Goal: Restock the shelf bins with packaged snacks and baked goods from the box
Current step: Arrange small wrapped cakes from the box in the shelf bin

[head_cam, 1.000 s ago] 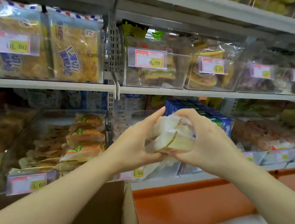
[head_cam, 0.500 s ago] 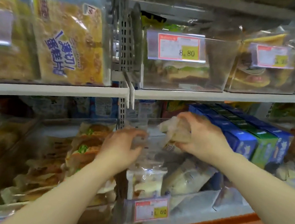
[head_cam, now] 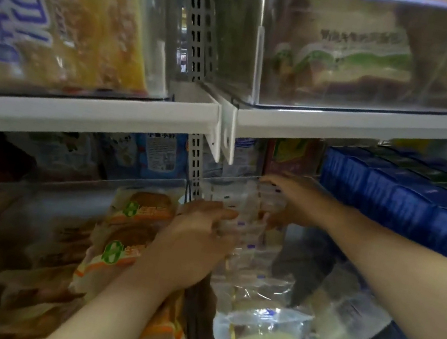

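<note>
Both hands in bin: left hand (head_cam: 198, 242) and right hand (head_cam: 296, 202) clamped on clear cake packets (head_cam: 242, 211) between them. We judge packets light, squashy, slippery; grip wrapper edges, not cake.

From my remote feed: a white metal shelf board (head_cam: 342, 124) spans the aisle above the fingers — joined at twin brackets (head_cam: 224, 128) on a grey perforated upright (head_cam: 200, 17). Even store lighting, heavy motion blur.
</note>
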A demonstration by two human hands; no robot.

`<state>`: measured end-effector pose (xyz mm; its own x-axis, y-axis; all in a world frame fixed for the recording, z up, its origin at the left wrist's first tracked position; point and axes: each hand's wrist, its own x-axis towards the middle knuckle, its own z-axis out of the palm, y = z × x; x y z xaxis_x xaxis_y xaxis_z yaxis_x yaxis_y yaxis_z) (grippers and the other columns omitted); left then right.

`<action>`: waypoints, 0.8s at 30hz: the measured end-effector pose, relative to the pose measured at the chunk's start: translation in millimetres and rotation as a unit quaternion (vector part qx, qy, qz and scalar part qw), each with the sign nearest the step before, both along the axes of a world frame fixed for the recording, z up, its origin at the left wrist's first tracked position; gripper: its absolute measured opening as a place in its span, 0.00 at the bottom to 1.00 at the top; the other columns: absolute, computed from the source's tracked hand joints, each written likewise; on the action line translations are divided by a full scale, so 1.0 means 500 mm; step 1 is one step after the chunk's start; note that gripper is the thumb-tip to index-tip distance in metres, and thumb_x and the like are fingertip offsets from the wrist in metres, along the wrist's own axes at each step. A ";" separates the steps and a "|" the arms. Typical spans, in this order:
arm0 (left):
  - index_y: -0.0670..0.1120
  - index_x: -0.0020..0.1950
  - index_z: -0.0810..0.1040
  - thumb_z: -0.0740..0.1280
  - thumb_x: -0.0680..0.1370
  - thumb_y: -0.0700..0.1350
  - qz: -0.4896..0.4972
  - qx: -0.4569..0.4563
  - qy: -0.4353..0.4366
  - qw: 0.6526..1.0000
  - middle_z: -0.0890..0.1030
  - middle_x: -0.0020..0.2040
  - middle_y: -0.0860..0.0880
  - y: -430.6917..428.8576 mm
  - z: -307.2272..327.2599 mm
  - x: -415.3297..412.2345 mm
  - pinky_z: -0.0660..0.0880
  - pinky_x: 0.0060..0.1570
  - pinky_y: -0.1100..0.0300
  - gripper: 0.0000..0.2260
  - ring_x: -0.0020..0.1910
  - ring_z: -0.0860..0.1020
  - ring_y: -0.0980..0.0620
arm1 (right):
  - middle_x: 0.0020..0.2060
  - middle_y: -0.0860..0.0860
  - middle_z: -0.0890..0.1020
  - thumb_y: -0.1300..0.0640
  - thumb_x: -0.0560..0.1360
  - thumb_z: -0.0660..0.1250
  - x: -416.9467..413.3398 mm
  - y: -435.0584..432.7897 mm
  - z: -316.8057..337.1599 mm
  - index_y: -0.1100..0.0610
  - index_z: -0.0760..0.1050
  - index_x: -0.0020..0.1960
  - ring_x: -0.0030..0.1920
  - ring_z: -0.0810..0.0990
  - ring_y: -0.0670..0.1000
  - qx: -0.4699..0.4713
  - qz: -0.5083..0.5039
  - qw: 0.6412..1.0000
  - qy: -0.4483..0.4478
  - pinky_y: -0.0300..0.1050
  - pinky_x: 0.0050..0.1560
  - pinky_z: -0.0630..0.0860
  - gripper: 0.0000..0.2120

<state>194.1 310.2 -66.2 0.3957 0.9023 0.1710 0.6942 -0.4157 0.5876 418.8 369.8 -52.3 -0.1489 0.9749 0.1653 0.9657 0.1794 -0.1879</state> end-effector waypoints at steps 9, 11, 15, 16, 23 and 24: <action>0.59 0.69 0.71 0.63 0.79 0.52 0.000 0.018 -0.023 1.000 0.67 0.68 0.60 -0.017 0.007 0.003 0.58 0.70 0.62 0.18 0.71 0.61 0.59 | 0.58 0.52 0.74 0.62 0.68 0.76 -0.027 -0.030 -0.067 0.55 0.48 0.77 0.53 0.76 0.53 -0.107 -0.182 0.866 0.453 0.49 0.43 0.78 0.48; 0.59 0.69 0.70 0.63 0.79 0.52 0.002 0.019 -0.019 1.000 0.67 0.69 0.61 -0.019 0.009 0.004 0.56 0.67 0.66 0.18 0.70 0.60 0.60 | 0.46 0.50 0.74 0.69 0.68 0.73 -0.029 -0.035 -0.062 0.54 0.55 0.74 0.48 0.76 0.52 -0.124 -0.169 0.837 0.505 0.53 0.46 0.79 0.42; 0.60 0.70 0.70 0.63 0.79 0.53 0.002 0.021 -0.015 1.000 0.66 0.70 0.61 -0.019 0.008 0.005 0.56 0.65 0.67 0.19 0.71 0.59 0.60 | 0.50 0.53 0.76 0.73 0.68 0.71 -0.026 -0.037 -0.060 0.52 0.62 0.69 0.54 0.77 0.56 -0.120 -0.116 0.835 0.525 0.59 0.55 0.78 0.36; 0.60 0.70 0.70 0.63 0.79 0.53 0.003 0.022 -0.014 1.000 0.66 0.69 0.61 -0.018 0.008 0.005 0.56 0.65 0.67 0.19 0.71 0.59 0.60 | 0.54 0.55 0.75 0.73 0.68 0.71 -0.025 -0.037 -0.064 0.51 0.62 0.70 0.56 0.77 0.57 -0.117 -0.110 0.834 0.528 0.59 0.55 0.78 0.37; 0.58 0.70 0.70 0.62 0.79 0.55 -0.001 0.023 0.007 1.000 0.66 0.71 0.60 -0.015 0.004 0.006 0.59 0.70 0.62 0.19 0.71 0.60 0.59 | 0.55 0.55 0.77 0.64 0.66 0.77 -0.019 -0.022 -0.073 0.54 0.63 0.70 0.56 0.78 0.55 -0.139 -0.125 0.862 0.472 0.56 0.52 0.80 0.37; 0.58 0.70 0.70 0.62 0.79 0.55 0.001 0.021 0.014 1.000 0.66 0.72 0.60 -0.015 0.005 0.006 0.59 0.71 0.61 0.19 0.72 0.60 0.58 | 0.58 0.55 0.76 0.62 0.65 0.78 -0.018 -0.025 -0.065 0.54 0.61 0.72 0.57 0.78 0.55 -0.138 -0.134 0.874 0.446 0.54 0.51 0.80 0.41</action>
<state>197.2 302.9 -63.7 0.3983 0.8955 0.1987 0.7109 -0.4383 0.5501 409.7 357.4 -84.5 0.1600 0.9760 -0.1480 0.4129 -0.2024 -0.8880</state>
